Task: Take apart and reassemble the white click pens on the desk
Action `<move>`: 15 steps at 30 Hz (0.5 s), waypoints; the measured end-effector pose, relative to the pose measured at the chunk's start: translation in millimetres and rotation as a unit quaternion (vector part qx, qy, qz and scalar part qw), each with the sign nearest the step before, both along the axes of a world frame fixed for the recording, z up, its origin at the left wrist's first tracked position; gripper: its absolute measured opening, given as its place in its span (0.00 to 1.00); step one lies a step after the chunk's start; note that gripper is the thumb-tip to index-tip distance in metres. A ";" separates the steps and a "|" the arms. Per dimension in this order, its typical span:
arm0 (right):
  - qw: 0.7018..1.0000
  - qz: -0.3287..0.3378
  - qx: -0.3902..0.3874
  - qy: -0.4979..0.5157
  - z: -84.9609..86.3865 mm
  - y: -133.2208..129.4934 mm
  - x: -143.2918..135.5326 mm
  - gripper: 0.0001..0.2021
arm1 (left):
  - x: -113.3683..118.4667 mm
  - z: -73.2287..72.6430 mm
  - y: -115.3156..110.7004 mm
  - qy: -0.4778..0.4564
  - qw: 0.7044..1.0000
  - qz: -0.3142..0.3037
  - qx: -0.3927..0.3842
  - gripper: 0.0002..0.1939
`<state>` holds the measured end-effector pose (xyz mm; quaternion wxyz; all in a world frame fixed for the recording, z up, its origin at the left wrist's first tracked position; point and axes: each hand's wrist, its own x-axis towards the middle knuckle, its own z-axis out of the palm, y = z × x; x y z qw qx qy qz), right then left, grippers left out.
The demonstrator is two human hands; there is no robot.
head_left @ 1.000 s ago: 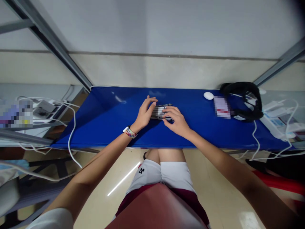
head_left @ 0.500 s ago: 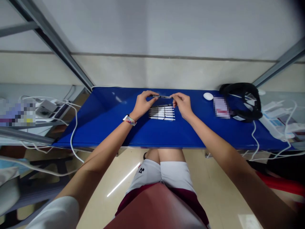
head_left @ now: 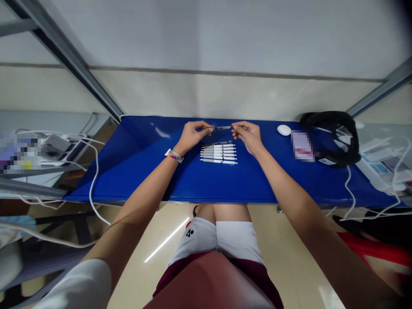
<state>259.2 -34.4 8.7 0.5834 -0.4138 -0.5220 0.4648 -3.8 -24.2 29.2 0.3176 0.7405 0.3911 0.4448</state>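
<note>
Between my two hands is a slim dark and silver pen (head_left: 222, 128), held level above the blue tabletop (head_left: 141, 171). My left hand (head_left: 194, 134) pinches its left end between thumb and fingers, and a colourful band circles that wrist. The right end is pinched by my right hand (head_left: 247, 135). Just below, nearer to me, a row of several white and grey pens (head_left: 219, 153) lies side by side on the table, with a dark one at the far edge of the row.
On the table's right side are a white oval object (head_left: 283, 130), a blurred-out packet (head_left: 302, 146) and a black strap-like headset (head_left: 352, 141). White cables (head_left: 95, 171) hang at the left. Grey metal posts (head_left: 77, 64) rise at both sides, before the wall.
The view has shifted slightly. The pen is still held between both hands, and my right fingers look closed more tightly around its end. The pens in the row look unchanged.
</note>
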 end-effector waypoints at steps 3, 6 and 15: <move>0.999 0.028 0.011 -0.022 -3.0 -4.0 2.5 0.21 | -0.7 -6.7 -0.3 -0.013 1.000 0.004 -0.026 0.24; 0.998 0.046 0.025 -0.036 -5.0 -6.6 0.8 0.20 | 0.4 -15.2 1.9 -0.015 0.997 0.054 -0.052 0.36; 0.999 0.013 0.027 -0.021 -14.1 2.2 -2.8 0.16 | 0.2 -19.2 5.9 -0.058 0.998 0.023 -0.013 0.20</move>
